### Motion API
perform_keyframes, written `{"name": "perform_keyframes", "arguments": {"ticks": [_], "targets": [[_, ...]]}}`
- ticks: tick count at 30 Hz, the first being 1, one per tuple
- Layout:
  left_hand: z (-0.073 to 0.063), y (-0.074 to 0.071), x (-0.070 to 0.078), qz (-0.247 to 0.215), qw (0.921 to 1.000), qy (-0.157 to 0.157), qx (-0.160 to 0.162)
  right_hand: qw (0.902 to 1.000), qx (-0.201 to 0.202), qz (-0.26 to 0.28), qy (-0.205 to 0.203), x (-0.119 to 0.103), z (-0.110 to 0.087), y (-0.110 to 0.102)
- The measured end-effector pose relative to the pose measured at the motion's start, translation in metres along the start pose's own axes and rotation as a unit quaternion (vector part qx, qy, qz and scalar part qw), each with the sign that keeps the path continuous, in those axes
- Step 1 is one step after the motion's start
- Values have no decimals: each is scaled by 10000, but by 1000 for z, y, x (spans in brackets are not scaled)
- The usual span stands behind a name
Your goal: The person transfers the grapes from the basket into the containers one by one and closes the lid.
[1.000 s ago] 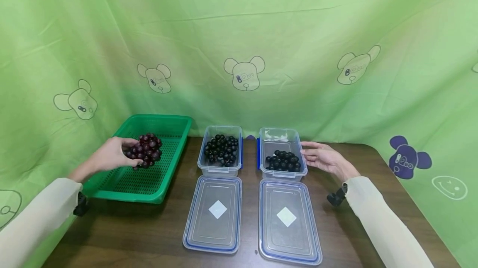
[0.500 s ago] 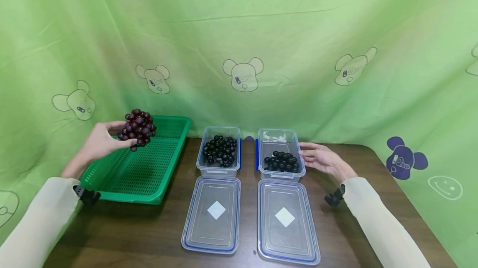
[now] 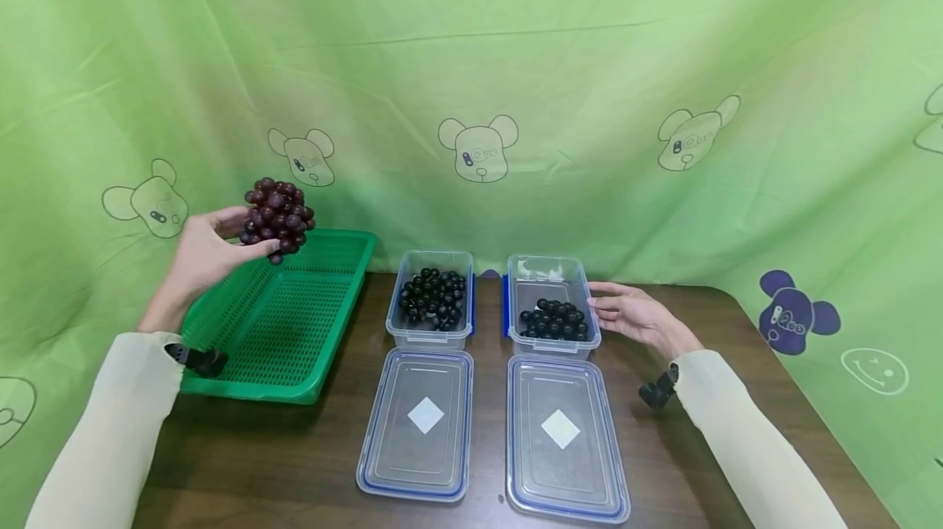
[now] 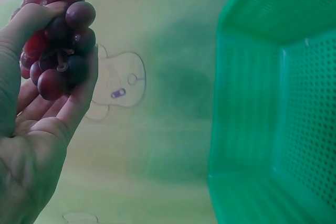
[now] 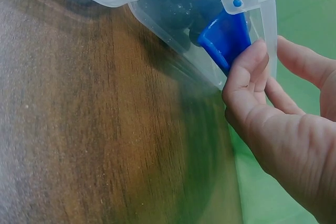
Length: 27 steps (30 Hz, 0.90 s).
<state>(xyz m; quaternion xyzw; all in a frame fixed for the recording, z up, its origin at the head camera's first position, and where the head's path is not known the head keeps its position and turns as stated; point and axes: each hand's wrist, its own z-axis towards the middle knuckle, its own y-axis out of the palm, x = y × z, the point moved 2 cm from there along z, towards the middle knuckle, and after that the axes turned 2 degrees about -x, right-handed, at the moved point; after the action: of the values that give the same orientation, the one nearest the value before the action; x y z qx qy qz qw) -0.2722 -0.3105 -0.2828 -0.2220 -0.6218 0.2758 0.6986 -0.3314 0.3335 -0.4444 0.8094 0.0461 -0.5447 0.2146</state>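
Observation:
My left hand (image 3: 202,255) grips a bunch of dark red grapes (image 3: 276,218) between thumb and fingers, raised above the green basket (image 3: 354,300). In the left wrist view the red grapes (image 4: 52,85) show a short stem stub among them. On the right, my right hand (image 3: 637,318) touches the side of a clear plastic container (image 3: 548,346), which holds black grapes (image 3: 554,321). The right wrist view shows its fingers against the blue side latch (image 5: 231,38), which hangs unfastened. A second clear container (image 3: 430,339), also with black grapes (image 3: 435,296), stands to the left.
Two clear lids with blue seals lie flat in front of the containers, the left lid (image 3: 416,463) and the right lid (image 3: 570,476), each with a white diamond label. Behind the brown wooden table (image 3: 258,463) hangs a green curtain (image 3: 471,46) with bear prints.
The left hand has lifted the red grapes up from inside the basket to above its rim. The right hand stays at the right container.

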Motion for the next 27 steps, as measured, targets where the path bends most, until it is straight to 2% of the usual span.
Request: {"name": "perform_keyframes", "arguments": {"ticks": [6, 11, 19, 27], "targets": [[8, 11, 17, -313, 9995, 38, -59, 10000, 34, -16, -14, -3, 0, 0], [14, 22, 31, -561, 9984, 79, 25, 10000, -44, -40, 11, -3, 1, -1], [28, 47, 56, -740, 9954, 542, 257, 9999, 18, -162, -53, -1, 1, -1], [42, 68, 76, -850, 9926, 864, 6, 9999, 73, -105, 51, -1, 1, 0]]}}
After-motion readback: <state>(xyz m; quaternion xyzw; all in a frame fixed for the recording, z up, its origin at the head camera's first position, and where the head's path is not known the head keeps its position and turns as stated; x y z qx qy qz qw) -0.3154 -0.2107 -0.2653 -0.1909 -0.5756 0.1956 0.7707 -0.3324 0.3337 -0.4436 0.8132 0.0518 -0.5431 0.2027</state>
